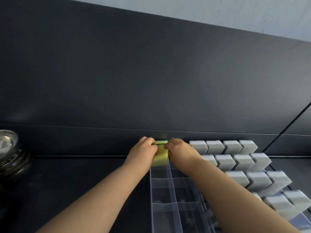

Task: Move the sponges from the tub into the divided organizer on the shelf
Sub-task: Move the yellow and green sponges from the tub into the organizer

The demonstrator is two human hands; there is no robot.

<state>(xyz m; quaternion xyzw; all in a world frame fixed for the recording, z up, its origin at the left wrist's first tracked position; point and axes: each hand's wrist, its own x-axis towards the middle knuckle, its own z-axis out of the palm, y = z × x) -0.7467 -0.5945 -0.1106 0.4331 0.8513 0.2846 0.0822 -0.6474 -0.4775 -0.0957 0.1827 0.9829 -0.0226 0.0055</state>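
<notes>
Both hands pinch 1 yellow sponge (160, 154) between them. The left hand (145, 148) has its curled fingers on the sponge's left end and the right hand (179, 149) closes on its right end. The sponge stands on edge with its green scouring layer facing the back. It sits partly down in the far-left corner cell of the clear divided organizer (161, 179), with its upper part above the rim.

To seat it well, I judge the sponge should be kept square to the cell walls and pressed down evenly from both ends, so that the foam compresses instead of catching on a divider. The fingers should come off only when it rests on the bottom.

Nearer cells in the 2 left columns look empty. To the right, grey-white sponges (232, 161) already stand in tilted rows, 4 across the back.

The organizer rests on a dark shelf (84, 174) against a dark back panel (151, 81). Stacked metal bowls (10, 148) sit at the far left. The tub is not in view.
</notes>
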